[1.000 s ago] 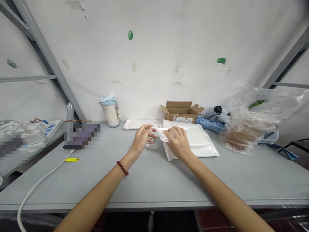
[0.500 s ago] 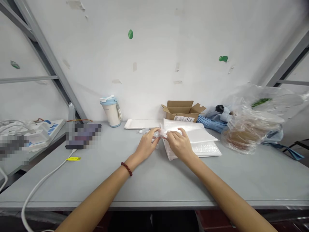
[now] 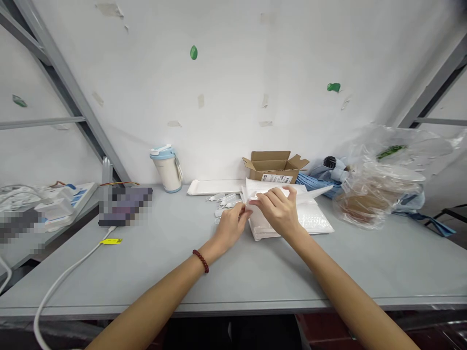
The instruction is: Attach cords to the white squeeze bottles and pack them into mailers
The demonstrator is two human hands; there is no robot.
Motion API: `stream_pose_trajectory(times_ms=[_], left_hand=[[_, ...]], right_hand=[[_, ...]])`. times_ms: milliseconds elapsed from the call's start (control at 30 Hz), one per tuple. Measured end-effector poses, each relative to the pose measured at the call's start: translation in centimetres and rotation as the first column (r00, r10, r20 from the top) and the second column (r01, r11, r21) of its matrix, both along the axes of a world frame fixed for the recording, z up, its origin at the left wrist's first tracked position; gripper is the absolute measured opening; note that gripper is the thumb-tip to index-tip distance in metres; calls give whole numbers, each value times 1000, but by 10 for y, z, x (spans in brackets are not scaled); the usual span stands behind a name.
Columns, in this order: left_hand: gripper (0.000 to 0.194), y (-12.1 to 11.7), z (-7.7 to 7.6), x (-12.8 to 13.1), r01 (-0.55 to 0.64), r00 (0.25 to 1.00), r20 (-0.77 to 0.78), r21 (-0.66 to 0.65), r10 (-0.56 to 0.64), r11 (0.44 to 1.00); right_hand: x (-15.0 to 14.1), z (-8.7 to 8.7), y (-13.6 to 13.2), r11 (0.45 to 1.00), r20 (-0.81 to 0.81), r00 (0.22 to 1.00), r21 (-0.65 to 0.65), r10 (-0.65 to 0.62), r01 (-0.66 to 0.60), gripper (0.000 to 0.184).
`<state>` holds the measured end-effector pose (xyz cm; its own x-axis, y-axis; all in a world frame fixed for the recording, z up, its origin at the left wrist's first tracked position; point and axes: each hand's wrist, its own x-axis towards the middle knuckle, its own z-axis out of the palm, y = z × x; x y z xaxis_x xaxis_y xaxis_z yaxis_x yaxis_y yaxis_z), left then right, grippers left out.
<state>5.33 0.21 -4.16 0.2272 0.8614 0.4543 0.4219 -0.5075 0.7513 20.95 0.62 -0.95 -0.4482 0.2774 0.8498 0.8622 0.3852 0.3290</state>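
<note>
Since the earlier frame, the right hand has slid farther right and raised the top sheet of a stack of white bubble mailers, and the left hand has drawn nearer. The right hand is half open, fingers across the lifted plastic; the left is narrowly curled, its fingertips pinching the sheet's left edge. Small white plastic clips (too small to tell exactly) lie just left of the stack. Open grey bench spreads near and left. Farther back stand a cardboard box and a cream tumbler; a crinkled clear plastic bag sits right.
</note>
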Motion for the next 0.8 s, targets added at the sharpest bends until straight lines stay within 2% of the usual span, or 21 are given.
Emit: stream_pose_trajectory(times_ms=[67, 167, 300, 400, 467, 533, 600, 667, 733, 800], left_hand=[[12, -3, 2, 4, 41, 992, 124, -118, -26, 992], [13, -8, 8, 10, 126, 949, 315, -304, -26, 944], [15, -10, 13, 14, 285, 869, 494, -464, -22, 839], [19, -9, 12, 14, 391, 825, 564, -540, -24, 746], [24, -9, 11, 13, 427, 839, 542, -600, -49, 677], [33, -9, 9, 11, 401, 889, 450, -668, -89, 627], [41, -10, 6, 10, 324, 941, 315, -721, -128, 612], [50, -11, 5, 8, 255, 967, 192, -748, -168, 612], [59, -11, 5, 6, 239, 967, 132, -768, -219, 595], [59, -11, 5, 6, 272, 956, 151, -778, -252, 566]], right_hand=[[1, 1, 2, 1000, -41, 999, 21, -16, 17, 22], [2, 1, 4, 999, -91, 995, 32, -39, 42, 16], [4, -2, 8, 996, -146, 986, -36, -83, 79, 18], [7, -4, 11, 983, -156, 982, -167, -104, 78, 20], [9, -5, 13, 947, -146, 980, -309, -137, 86, 21], [11, -7, 15, 871, -126, 978, -483, -168, 88, 22], [13, -7, 17, 767, -105, 978, -638, -180, 72, 23], [14, -7, 18, 693, -86, 981, -718, -176, 62, 25], [14, -6, 17, 679, -75, 982, -732, -173, 64, 25], [12, -5, 16, 692, -76, 982, -718, -175, 68, 25]])
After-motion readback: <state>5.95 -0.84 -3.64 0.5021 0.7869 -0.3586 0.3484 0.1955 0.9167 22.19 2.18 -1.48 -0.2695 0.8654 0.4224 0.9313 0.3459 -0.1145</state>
